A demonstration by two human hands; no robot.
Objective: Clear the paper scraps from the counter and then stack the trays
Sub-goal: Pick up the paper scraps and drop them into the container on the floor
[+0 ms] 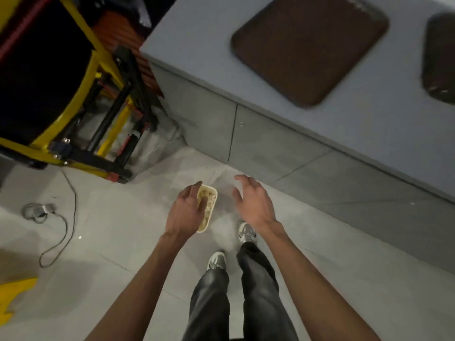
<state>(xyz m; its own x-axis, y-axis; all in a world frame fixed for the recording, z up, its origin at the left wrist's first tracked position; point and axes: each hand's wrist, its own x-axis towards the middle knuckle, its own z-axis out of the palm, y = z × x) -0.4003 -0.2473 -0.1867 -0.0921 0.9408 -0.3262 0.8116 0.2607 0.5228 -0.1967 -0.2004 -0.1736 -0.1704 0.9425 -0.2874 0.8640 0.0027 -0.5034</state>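
Under the left hand's (pixel 185 212) fingers (pixel 193 189) lie paper scraps (pixel 211 198).

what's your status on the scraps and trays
Left hand open over scrap bin; right hand open, empty. Brown tray and second tray apart on counter, unstacked. Nothing seen blocking.

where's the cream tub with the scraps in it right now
Head view, lower centre: the cream tub is partly behind the left hand, just left of the right hand, over the floor beside the counter.
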